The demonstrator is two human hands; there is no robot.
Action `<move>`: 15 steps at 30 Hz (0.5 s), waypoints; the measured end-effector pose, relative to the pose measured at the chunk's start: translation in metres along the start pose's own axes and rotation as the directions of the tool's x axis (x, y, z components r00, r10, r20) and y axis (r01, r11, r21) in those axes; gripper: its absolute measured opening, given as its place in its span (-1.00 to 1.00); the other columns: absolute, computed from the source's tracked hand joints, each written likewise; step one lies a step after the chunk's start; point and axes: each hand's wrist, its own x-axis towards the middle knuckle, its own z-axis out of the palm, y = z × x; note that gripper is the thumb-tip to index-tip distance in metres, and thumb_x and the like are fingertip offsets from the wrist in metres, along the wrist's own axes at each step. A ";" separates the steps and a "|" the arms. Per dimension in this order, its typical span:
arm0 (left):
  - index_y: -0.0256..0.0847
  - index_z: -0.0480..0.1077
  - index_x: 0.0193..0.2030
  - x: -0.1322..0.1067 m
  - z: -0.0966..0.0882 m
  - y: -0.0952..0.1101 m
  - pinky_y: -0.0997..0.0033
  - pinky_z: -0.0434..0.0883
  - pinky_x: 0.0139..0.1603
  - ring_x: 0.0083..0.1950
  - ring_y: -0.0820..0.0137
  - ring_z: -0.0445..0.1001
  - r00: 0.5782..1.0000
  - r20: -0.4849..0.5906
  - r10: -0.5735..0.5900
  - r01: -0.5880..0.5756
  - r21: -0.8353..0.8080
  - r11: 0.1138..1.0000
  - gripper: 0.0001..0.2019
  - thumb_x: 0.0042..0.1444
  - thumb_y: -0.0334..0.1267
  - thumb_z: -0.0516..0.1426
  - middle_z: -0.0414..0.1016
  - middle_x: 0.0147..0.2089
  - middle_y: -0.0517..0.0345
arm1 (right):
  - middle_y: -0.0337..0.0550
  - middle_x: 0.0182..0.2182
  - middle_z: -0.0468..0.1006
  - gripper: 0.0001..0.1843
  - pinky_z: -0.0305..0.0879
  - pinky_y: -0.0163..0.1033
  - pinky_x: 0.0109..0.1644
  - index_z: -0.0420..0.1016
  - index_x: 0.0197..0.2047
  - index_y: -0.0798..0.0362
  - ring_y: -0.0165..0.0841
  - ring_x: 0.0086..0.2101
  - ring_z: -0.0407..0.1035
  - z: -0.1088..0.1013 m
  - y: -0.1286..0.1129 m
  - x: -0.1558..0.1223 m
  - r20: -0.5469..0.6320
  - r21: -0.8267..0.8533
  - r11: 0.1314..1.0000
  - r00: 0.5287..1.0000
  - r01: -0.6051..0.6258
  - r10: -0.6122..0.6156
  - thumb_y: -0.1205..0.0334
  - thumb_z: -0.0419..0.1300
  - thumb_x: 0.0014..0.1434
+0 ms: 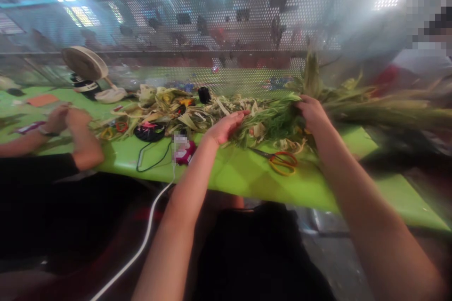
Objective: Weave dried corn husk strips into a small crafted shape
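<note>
My left hand [226,127] lies with fingers stretched out flat on a bundle of green leafy stalks [271,120] on the green table [233,174]. My right hand [312,115] is closed round the same bundle further right, where long stalks [388,108] stretch off to the right edge, blurred. Orange-handled scissors [280,161] lie on the table just in front of both hands.
A heap of pale husks and leaves [165,110] covers the table's back. A black item with a cord [150,134] and a white cable [141,244] lie at left. A small fan [86,68] stands far left. Another person's hands [68,122] work at left. A perforated metal screen [229,23] stands behind.
</note>
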 end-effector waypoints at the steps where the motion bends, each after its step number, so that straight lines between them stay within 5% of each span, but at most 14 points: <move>1: -0.27 0.31 0.14 -0.001 -0.001 -0.001 0.36 0.51 -0.31 -0.34 0.34 0.58 1.000 0.003 -0.004 0.004 0.013 1.000 -0.58 0.16 -0.22 0.17 0.57 -0.21 0.01 | -0.23 -0.49 0.56 -0.82 0.39 -0.20 -0.27 0.54 -0.33 0.05 -0.31 -0.40 0.43 -0.002 0.001 0.001 -0.017 0.001 1.000 1.000 0.003 -0.003 0.18 0.26 -0.05; 6: -0.17 0.35 0.17 -0.002 -0.008 -0.006 0.30 0.50 -0.25 -0.35 0.41 0.55 1.000 -0.007 -0.015 0.016 0.148 0.989 -0.52 0.12 -0.11 0.20 0.54 0.00 -0.04 | -0.24 -0.52 0.56 -0.85 0.39 -0.20 -0.26 0.55 -0.37 0.06 -0.32 -0.42 0.44 -0.005 -0.004 -0.001 -0.012 0.015 1.000 1.000 -0.010 0.010 0.23 0.26 -0.10; 11: -0.21 0.44 0.08 0.000 -0.009 -0.011 0.16 0.32 0.15 0.10 0.20 0.48 0.977 -0.214 -0.001 0.106 0.478 0.872 -0.53 0.10 0.02 0.20 0.52 0.10 -0.08 | -0.23 -0.49 0.57 -0.79 0.39 -0.20 -0.20 0.57 -0.35 0.11 -0.32 -0.40 0.45 0.004 -0.011 -0.014 0.150 -0.045 0.999 0.989 0.014 -0.007 0.26 0.23 -0.12; 15: -0.18 0.41 0.12 0.008 0.007 -0.016 0.09 0.14 0.32 0.31 0.16 0.30 0.986 -0.159 0.058 0.041 0.558 0.829 -0.48 0.11 0.08 0.17 0.44 0.22 -0.07 | -0.26 -0.46 0.58 -0.76 0.38 -0.22 -0.17 0.60 -0.33 0.10 -0.34 -0.39 0.43 0.017 -0.012 -0.022 0.297 -0.140 0.986 0.954 0.092 -0.046 0.26 0.20 -0.11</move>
